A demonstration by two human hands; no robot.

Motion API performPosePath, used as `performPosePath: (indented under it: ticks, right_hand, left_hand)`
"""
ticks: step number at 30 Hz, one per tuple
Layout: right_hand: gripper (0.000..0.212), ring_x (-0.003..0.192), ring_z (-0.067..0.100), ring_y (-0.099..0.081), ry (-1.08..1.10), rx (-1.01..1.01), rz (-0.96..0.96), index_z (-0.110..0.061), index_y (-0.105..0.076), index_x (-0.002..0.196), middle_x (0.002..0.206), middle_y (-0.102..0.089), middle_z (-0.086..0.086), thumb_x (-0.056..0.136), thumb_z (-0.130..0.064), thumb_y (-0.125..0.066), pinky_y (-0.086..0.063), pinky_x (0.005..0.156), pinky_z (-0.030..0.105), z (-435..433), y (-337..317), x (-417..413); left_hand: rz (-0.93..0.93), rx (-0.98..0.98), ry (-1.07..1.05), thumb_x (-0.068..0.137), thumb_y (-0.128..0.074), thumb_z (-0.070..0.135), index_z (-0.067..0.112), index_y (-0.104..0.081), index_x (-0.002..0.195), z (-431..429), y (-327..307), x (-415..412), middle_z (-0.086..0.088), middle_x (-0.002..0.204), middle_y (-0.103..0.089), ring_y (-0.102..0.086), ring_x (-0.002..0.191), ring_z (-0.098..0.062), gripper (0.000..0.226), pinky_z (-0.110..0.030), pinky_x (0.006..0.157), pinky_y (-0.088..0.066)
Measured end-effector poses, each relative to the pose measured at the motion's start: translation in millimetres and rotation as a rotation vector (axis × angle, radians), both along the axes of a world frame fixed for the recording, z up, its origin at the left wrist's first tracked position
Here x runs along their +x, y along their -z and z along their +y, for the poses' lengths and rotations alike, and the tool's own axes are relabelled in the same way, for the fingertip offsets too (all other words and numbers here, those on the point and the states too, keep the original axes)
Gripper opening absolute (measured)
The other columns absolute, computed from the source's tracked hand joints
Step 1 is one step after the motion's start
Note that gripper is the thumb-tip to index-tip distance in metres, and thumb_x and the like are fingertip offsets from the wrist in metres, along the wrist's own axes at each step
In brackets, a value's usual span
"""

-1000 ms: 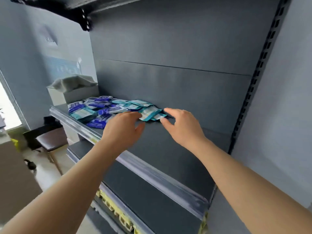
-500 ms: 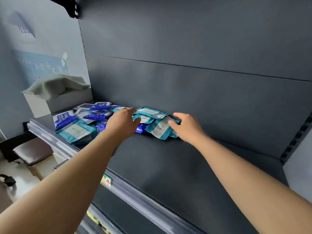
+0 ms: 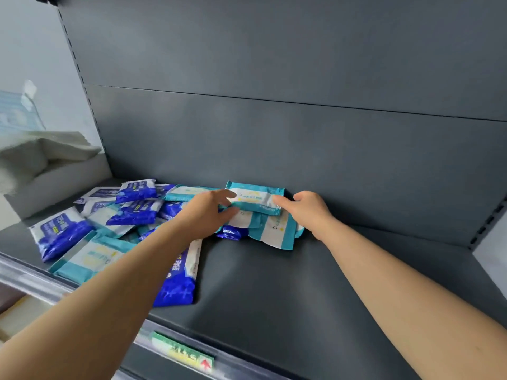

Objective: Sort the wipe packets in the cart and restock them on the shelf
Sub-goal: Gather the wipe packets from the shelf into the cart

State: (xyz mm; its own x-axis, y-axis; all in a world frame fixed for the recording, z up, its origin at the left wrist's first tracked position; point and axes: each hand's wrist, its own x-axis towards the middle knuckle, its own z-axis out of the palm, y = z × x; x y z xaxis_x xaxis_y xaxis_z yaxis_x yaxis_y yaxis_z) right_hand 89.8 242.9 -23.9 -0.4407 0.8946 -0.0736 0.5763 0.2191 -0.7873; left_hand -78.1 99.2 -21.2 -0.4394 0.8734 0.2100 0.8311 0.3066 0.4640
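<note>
1. A loose heap of wipe packets (image 3: 131, 215) is lying on the dark shelf (image 3: 288, 283), spreading leftward from the teal packet that both hands are touching; blue ones are sitting mostly at the far left of the heap, teal ones nearer that packet.
2. One blue packet (image 3: 178, 281) is lying flat in front of the teal packet and to its left, partly hidden under the left forearm.
3. The left hand (image 3: 208, 212) is reaching in palm down, with its fingers spread apart; the forefinger is resting on the left end of the teal packet (image 3: 256, 198) and the thumb is pressing just below that end. It is touching rather than clamping.
4. The teal packet is lying on top of other teal packets (image 3: 274, 231), close against the shelf's back panel (image 3: 301, 149).
5. The right hand (image 3: 310, 212) is meeting the right end of the same packet, forefinger extended onto its edge and the remaining fingers curled loosely; nothing is being gripped inside it.
</note>
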Motion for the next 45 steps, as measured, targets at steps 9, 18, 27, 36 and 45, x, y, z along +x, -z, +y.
performPosePath:
  ticks: [9,18,27,36,45]
  right_hand:
    - [0.050,0.075,0.016,-0.061,0.189,-0.036,0.012,-0.007,-0.065,0.098,0.100,-0.065,0.006,0.076,-0.052,-0.069,-0.038,0.049,0.025,-18,0,-6]
    - [0.042,0.064,0.010,-0.055,0.297,-0.116,0.111,0.000,-0.063,0.095,0.090,-0.065,0.005,0.068,-0.023,-0.085,-0.038,0.049,0.024,-35,0,25]
    - [0.042,0.082,0.017,-0.058,0.384,-0.132,0.140,-0.002,-0.058,0.100,0.101,-0.062,0.008,0.070,-0.021,-0.081,-0.043,0.057,0.026,-30,4,53]
    - [0.034,0.082,0.024,-0.073,0.228,-0.280,0.302,-0.003,-0.067,0.098,0.094,-0.074,0.011,0.068,-0.002,-0.083,-0.059,0.080,0.043,-32,6,40]
    - [0.045,0.082,0.025,-0.071,0.409,-0.211,0.294,-0.002,-0.059,0.105,0.098,-0.070,0.013,0.067,-0.005,-0.083,-0.059,0.077,0.045,-13,4,80]
  left_hand:
    - [-0.040,-0.103,0.090,0.090,-0.059,0.041,0.031,-0.060,0.127,16,4,-5,0.000,0.090,-0.058,-0.056,0.090,-0.025,0.038,-0.027,0.073,-0.041]
    - [-0.019,-0.087,0.133,0.089,-0.060,0.042,0.020,-0.051,0.136,1,6,-18,-0.002,0.131,-0.057,-0.055,0.113,-0.022,0.053,-0.026,0.085,-0.041]
    - [0.206,-0.147,0.240,0.089,-0.058,0.048,0.025,-0.065,0.123,0,3,0,-0.001,0.130,-0.055,-0.045,0.121,-0.023,0.042,-0.032,0.098,-0.038]
    - [0.097,-0.237,0.116,0.096,-0.042,0.050,0.019,-0.052,0.132,7,3,-3,-0.004,0.133,-0.055,-0.052,0.117,-0.026,0.049,-0.035,0.090,-0.044]
    - [-0.131,-0.053,0.265,0.088,-0.061,0.013,0.016,-0.065,0.119,24,-6,5,-0.001,0.117,-0.067,-0.061,0.108,-0.022,0.031,-0.031,0.093,-0.048]
